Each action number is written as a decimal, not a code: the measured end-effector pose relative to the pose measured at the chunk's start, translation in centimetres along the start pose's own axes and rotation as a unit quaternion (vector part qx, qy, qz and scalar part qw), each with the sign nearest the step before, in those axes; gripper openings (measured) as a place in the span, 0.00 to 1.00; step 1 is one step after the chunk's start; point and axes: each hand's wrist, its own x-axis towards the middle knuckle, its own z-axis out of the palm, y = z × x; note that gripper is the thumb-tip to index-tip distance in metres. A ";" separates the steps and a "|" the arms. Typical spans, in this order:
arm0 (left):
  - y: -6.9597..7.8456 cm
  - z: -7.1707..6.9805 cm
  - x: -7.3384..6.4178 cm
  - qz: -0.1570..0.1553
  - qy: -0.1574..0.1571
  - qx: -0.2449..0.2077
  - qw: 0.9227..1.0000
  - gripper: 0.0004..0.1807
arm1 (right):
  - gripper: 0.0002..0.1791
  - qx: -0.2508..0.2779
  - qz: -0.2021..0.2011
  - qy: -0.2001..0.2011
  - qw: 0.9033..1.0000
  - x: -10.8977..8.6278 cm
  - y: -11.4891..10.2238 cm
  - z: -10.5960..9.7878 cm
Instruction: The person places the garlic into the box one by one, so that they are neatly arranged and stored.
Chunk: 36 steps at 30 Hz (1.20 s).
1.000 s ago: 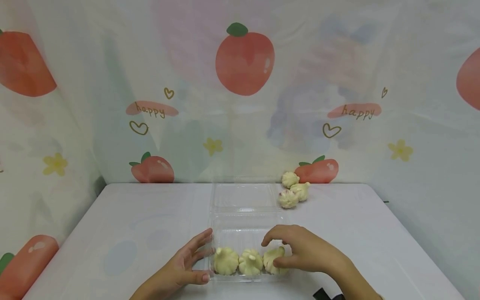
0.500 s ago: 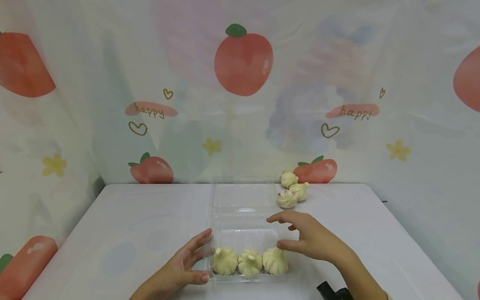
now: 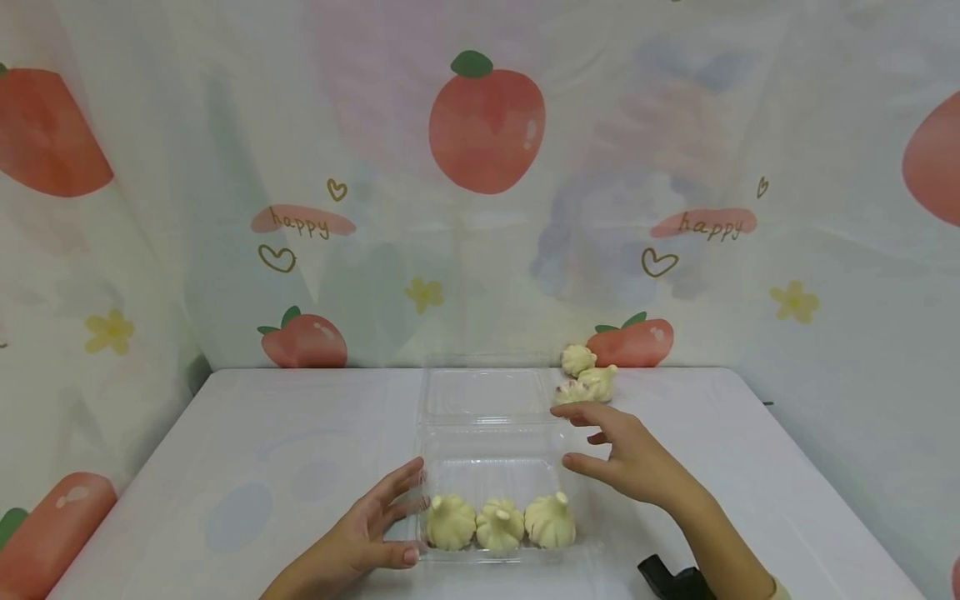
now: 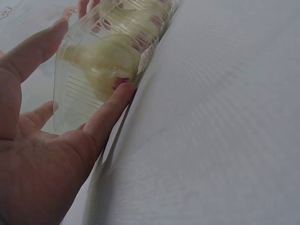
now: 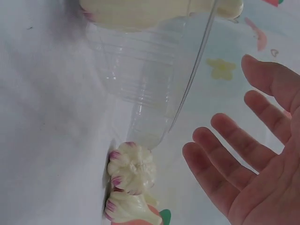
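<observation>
A clear plastic clamshell box lies with its lid folded back. Along its near side sit three garlic bulbs in a row: left, middle and right. My left hand rests against the box's left side, fingers spread and fairly straight; the left wrist view shows a fingertip low on the wall. Nothing is in my right hand, which hovers beyond the box's right edge with loosely bent fingers. Its fingertips partly cover the nearest garlic bulb of a small group behind.
Two more loose garlic bulbs, one at the back and one on the right, touch that group near the table's far edge. A black object is by my right forearm. A printed curtain stands behind the white table.
My right hand has left the right garlic bulb in the box and moved away, up toward the loose bulbs. The left hand has stayed at the box's side.
</observation>
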 end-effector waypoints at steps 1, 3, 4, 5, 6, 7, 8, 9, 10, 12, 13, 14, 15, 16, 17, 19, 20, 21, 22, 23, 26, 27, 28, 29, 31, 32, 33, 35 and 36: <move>0.0 0.0 0.0 -0.001 0.001 0.001 1.000 0.53 | 0.31 0.001 0.001 0.003 1.000 0.0 0.1 0.0; 0.0 0.0 0.0 -0.001 0.000 0.000 1.000 0.52 | 0.31 0.000 0.001 0.006 1.000 0.0 0.4 0.0; 0.0 0.0 0.0 -0.001 0.001 0.000 1.000 0.52 | 0.30 0.001 0.000 0.008 1.000 0.0 0.5 0.0; 0.0 0.0 0.0 0.000 0.000 -0.001 1.000 0.52 | 0.30 0.001 0.002 0.008 1.000 0.1 0.7 0.0; 0.0 0.0 0.0 0.000 -0.001 -0.002 1.000 0.52 | 0.30 0.002 0.004 0.010 1.000 0.0 0.8 -0.1; 0.0 0.0 0.0 0.002 -0.003 -0.003 1.000 0.53 | 0.30 0.002 0.006 0.012 1.000 0.0 0.9 -0.1; 0.0 0.0 0.0 0.003 -0.005 -0.005 1.000 0.53 | 0.30 0.003 0.009 0.013 1.000 0.0 1.1 -0.1; 0.0 0.0 0.0 0.004 -0.006 -0.006 1.000 0.53 | 0.30 0.003 0.013 0.015 1.000 0.0 1.2 -0.1; 0.0 -0.1 0.0 0.005 -0.007 -0.007 1.000 0.53 | 0.30 0.004 0.017 0.016 1.000 0.0 1.4 -0.1; -0.1 -0.1 0.0 0.007 -0.009 -0.009 1.000 0.53 | 0.30 0.009 0.030 0.018 0.999 0.0 1.6 -0.1; -0.1 -0.1 0.0 0.008 -0.011 -0.009 1.000 0.53 | 0.30 0.011 0.033 0.019 0.999 0.0 1.8 -0.1; -0.1 -0.1 0.0 0.009 -0.012 -0.010 1.000 0.53 | 0.31 0.013 0.038 0.019 0.999 0.0 2.0 -0.1; -0.1 -0.1 0.0 0.011 -0.013 -0.010 1.000 0.53 | 0.31 0.015 0.043 0.020 0.999 0.0 2.1 -0.1; -0.1 -0.1 0.0 0.012 -0.013 -0.011 1.000 0.53 | 0.31 0.020 0.046 0.021 0.999 0.0 2.2 -0.1; -0.1 -0.1 0.0 0.013 -0.014 -0.011 1.000 0.54 | 0.31 0.023 0.050 0.023 0.998 0.0 2.4 -0.1; -0.1 -0.1 0.0 0.014 -0.015 -0.013 1.000 0.53 | 0.32 0.026 0.053 0.025 0.998 0.0 2.7 -0.1; -0.1 -0.2 0.0 0.014 -0.016 -0.013 1.000 0.53 | 0.32 0.029 0.060 0.026 0.997 -0.1 2.8 -0.1; -0.1 -0.2 0.0 0.014 -0.016 -0.014 1.000 0.53 | 0.32 0.030 0.063 0.027 0.997 -0.1 3.0 -0.1; -0.1 -0.1 0.0 0.014 -0.016 -0.013 1.000 0.53 | 0.32 0.031 0.066 0.027 0.997 -0.1 3.2 -0.1; -0.1 -0.1 0.0 0.013 -0.015 -0.011 1.000 0.53 | 0.32 0.031 0.070 0.027 0.997 -0.1 3.5 -0.1; -0.1 -0.1 0.1 0.012 -0.015 -0.011 1.000 0.53 | 0.32 0.032 0.085 0.030 0.995 -0.2 4.1 -0.1; -0.1 -0.1 0.1 0.012 -0.015 -0.011 1.000 0.53 | 0.33 0.031 0.085 0.030 0.995 -0.2 4.3 -0.1; -0.1 -0.1 0.1 0.012 -0.014 -0.013 1.000 0.53 | 0.33 0.030 0.088 0.030 0.995 -0.2 4.5 -0.1; -0.2 -0.1 0.1 0.013 -0.014 -0.013 1.000 0.53 | 0.33 0.032 0.092 0.030 0.995 -0.2 4.7 -0.1; -0.2 -0.1 0.1 0.015 -0.016 -0.015 1.000 0.54 | 0.33 0.034 0.102 0.031 0.994 -0.2 5.0 0.0; -0.2 -0.1 0.1 0.016 -0.015 -0.015 1.000 0.54 | 0.33 0.036 0.105 0.031 0.993 -0.2 5.1 0.0; -0.1 -0.1 0.1 0.016 -0.015 -0.014 1.000 0.54 | 0.33 0.037 0.109 0.029 0.993 -0.2 5.3 0.0; -0.1 -0.1 0.0 0.014 -0.013 -0.009 1.000 0.54 | 0.34 0.038 0.117 0.028 0.992 -0.2 5.5 0.0; -0.1 -0.1 0.0 0.014 -0.012 -0.007 1.000 0.54 | 0.34 0.037 0.121 0.027 0.992 -0.2 5.6 0.0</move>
